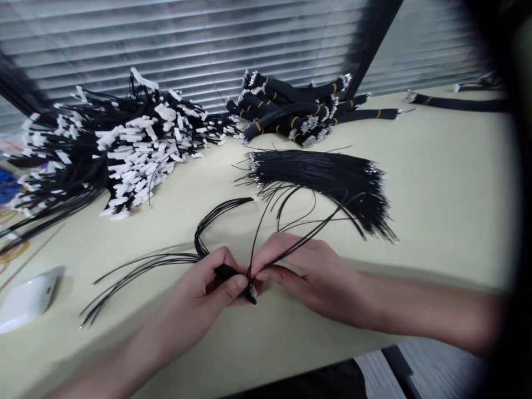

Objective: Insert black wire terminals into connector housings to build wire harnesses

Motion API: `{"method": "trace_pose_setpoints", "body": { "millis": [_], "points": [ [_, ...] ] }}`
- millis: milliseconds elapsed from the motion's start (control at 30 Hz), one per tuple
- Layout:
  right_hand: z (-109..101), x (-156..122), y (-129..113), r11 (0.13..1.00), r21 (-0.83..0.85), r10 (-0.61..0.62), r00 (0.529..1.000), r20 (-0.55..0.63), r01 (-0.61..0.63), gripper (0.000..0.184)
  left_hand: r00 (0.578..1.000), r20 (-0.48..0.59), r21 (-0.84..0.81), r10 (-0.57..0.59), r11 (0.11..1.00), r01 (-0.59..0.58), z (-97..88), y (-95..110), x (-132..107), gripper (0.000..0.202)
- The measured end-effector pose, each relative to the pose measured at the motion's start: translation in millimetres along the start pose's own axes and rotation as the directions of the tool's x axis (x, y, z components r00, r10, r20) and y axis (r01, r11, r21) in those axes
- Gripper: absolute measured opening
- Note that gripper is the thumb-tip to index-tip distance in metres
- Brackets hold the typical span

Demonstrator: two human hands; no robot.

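Observation:
Near the table's front, my left hand [214, 285] is closed around a small black connector [226, 271], whose end sticks out past the thumb. Several black wires [141, 260] trail to the left from that hand. A looped bunch of black wires [203, 221] rises behind it to a small white end piece. My right hand [295, 266] pinches thin black wires [305, 238] right beside the connector's end; their far parts arch up and to the right. The two hands' fingertips nearly meet, and the exact contact between wire and connector is hidden. A fanned pile of black wires [316, 174] with metal ends lies just beyond.
A large heap of black cables with white connectors [137, 149] covers the back left. Bundles of black wires tied with yellow bands [291, 105] lie at the back middle. A white rounded case [27, 299] sits at the left. Window blinds [187, 44] stand behind the table [436, 221].

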State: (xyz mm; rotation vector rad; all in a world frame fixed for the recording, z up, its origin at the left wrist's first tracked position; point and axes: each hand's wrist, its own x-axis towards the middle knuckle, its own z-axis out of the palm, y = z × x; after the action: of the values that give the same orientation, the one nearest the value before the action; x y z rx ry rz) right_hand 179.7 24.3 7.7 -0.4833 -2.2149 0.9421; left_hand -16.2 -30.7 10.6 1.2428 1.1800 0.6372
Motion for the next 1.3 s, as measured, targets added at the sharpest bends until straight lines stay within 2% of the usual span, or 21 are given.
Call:
{"method": "trace_pose_setpoints", "body": {
  "millis": [467,767,933,1067,1167,1233,1300],
  "points": [
    [0,-3,6,0.996,0.046,-0.080,0.997,0.011,0.080,0.015,1.000,-0.016,-0.002,-0.008,1.000,0.008,0.9,1,1,0.015],
    [2,-2,5,0.989,-0.003,-0.145,0.989,0.027,0.145,0.012,1.000,-0.009,-0.008,-0.020,1.000,0.020,-0.3,1,1,0.017],
    [-1,-1,-1,0.986,-0.108,-0.119,0.987,0.111,0.131,0.010,1.000,-0.020,0.029,-0.020,0.999,0.021,-1.0,0,1,0.019],
    [-2,-1,-3,0.986,-0.116,-0.105,0.982,0.154,0.124,0.015,1.000,-0.024,0.041,-0.015,0.999,0.016,-0.8,0,0,0.019],
    [-1,-1,-1,0.997,-0.063,-0.033,0.990,0.137,0.042,0.013,1.000,-0.018,0.010,-0.011,1.000,0.011,0.3,1,0,0.018],
    [-1,-1,2,0.992,0.062,0.103,0.990,0.096,-0.109,0.008,1.000,-0.014,-0.041,-0.021,0.999,0.021,1.1,2,0,0.017],
    [-2,-1,5,0.939,0.208,0.267,0.962,0.060,-0.274,0.002,0.999,-0.022,-0.072,-0.037,0.997,0.035,1.7,3,-1,0.017]
  ]
}}
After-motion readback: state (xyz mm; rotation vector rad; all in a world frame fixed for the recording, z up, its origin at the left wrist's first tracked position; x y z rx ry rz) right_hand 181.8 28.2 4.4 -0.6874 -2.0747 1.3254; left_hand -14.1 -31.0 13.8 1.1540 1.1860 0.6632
